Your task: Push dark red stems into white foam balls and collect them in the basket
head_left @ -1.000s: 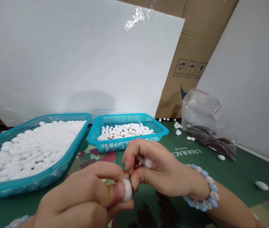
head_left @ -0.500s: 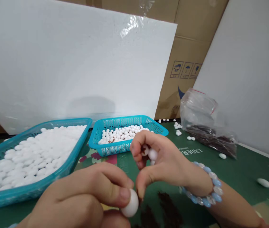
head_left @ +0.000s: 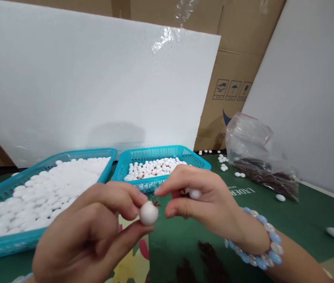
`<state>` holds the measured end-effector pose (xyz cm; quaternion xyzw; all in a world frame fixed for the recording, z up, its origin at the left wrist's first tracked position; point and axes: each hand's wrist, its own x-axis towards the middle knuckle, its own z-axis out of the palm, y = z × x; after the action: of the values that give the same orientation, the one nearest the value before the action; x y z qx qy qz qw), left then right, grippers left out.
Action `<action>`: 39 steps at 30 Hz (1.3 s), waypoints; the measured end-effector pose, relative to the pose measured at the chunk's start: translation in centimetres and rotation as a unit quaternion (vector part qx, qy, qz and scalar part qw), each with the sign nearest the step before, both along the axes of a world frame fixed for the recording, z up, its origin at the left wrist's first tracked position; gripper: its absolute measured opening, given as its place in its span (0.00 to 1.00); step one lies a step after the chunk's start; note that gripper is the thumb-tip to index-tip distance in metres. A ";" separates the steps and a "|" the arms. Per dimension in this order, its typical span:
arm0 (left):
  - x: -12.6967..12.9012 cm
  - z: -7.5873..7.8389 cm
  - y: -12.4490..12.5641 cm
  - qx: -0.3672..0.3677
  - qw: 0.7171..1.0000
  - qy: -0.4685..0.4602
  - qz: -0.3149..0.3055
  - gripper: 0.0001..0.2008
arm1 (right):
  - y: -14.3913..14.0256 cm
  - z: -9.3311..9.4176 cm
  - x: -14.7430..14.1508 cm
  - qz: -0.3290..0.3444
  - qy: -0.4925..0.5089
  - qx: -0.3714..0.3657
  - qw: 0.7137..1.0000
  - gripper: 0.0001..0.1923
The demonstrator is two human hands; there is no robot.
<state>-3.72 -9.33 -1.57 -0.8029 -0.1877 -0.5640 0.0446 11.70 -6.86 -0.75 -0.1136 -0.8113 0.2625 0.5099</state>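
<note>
A white ball [head_left: 148, 214] is pinched between the thumb and fingers of my left hand [head_left: 96, 224]. From its upper right side sticks a small reddish-brown, star-shaped piece [head_left: 155, 203]. Just to the right, my right hand [head_left: 199, 192] keeps at least one more white ball [head_left: 195, 193] against its palm under curled fingers. The thumb and index fingertips of that hand are apart, close to the ball in my left hand but not touching it. How many balls the right palm holds is hidden.
A large blue basket [head_left: 22, 239] full of white balls stands at left. Behind my hands is a smaller blue basket [head_left: 143, 184] holding balls, some with brown pieces. A clear bag [head_left: 261, 165] of brown pieces lies at right. Loose brown pieces [head_left: 212, 261] lie in front.
My left hand has raised the ball and turned it, so the brown piece now shows on it. The right thumb and index finger have straightened forward, away from the ball.
</note>
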 end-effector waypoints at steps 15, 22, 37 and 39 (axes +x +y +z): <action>-0.6 0.7 1.4 -0.087 0.969 0.022 0.229 0.15 | 1.9 -1.9 -1.8 0.113 0.110 -0.362 0.919 0.10; -11.1 2.2 4.3 -0.299 0.702 0.100 0.639 0.19 | 5.0 -1.5 0.2 0.045 0.198 -0.464 0.862 0.09; -14.3 -0.5 4.4 -0.530 0.666 0.262 0.455 0.16 | 1.2 -2.1 -0.3 0.082 -0.568 0.017 0.819 0.05; -14.3 -0.7 4.6 -0.534 0.663 0.268 0.451 0.14 | 0.7 -2.3 0.0 0.109 -0.602 0.062 0.789 0.06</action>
<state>-18.00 -4.75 -2.23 -0.6224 -0.7760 -0.0383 -0.0948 11.72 -6.20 -3.09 -0.1272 -0.9755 0.1440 -0.1074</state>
